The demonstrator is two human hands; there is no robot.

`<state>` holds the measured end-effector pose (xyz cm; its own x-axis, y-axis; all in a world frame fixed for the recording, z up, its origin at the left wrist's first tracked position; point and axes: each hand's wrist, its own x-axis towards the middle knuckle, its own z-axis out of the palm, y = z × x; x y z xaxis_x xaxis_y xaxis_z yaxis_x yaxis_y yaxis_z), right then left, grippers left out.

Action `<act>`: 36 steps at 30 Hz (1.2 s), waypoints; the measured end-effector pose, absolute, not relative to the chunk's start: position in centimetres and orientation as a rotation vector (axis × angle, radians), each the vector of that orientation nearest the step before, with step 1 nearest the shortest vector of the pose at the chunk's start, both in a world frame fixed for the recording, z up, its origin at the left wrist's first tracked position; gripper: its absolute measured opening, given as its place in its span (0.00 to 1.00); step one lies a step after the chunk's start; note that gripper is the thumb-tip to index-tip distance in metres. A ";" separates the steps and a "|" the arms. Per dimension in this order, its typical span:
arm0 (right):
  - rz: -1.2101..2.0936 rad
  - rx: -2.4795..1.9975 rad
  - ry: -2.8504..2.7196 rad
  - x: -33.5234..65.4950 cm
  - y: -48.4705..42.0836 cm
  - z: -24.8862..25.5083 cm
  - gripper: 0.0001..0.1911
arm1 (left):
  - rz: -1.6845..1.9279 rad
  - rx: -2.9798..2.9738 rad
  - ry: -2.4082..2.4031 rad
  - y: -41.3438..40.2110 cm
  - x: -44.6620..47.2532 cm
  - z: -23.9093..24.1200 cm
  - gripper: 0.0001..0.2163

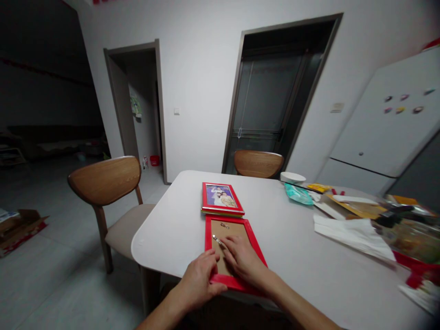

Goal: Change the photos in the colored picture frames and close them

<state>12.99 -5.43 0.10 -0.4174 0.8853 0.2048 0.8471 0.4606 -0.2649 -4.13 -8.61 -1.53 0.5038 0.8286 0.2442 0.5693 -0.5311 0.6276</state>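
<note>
A red picture frame (208, 240) lies face down at the table's near edge, its brown backing board (240, 236) facing up. My left hand (202, 272) grips the frame's lower left corner, thumb along the bottom rim and fingers bent over the left side. My right hand (243, 259) is over the backing, its fingers closed at one end of a small silvery metal piece (216, 239), whose exact kind I cannot make out. Farther up the board sits a small metal fitting (224, 225). Just beyond lies a stack of red frames (222, 211), the top one showing a photo (220, 195) of people.
On the table's right are a white bowl (293, 178), a teal packet (298, 194), white paper (354, 233) and mixed clutter. Wooden chairs stand at the left (106, 181) and far side (258, 164). An open cardboard box (24, 229) is on the floor.
</note>
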 end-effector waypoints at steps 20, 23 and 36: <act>0.149 -1.657 -2.221 11.9 -0.5 -0.6 0.14 | 0.712 2.258 1.129 -9.2 -4.8 -1.1 0.13; 0.137 -1.786 -2.111 12.4 1.5 -1.0 0.12 | 0.664 2.252 1.130 -9.4 -5.0 -1.1 0.14; 0.237 -1.805 -1.864 13.2 2.6 -1.5 0.12 | 0.476 2.350 1.215 -10.7 -4.4 0.0 0.23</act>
<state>13.15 2.60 -1.46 0.0330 0.9681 0.2485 0.8750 0.0922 -0.4752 -4.39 -10.69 -0.03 0.5527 0.8278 0.0958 0.6726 -0.5111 0.5351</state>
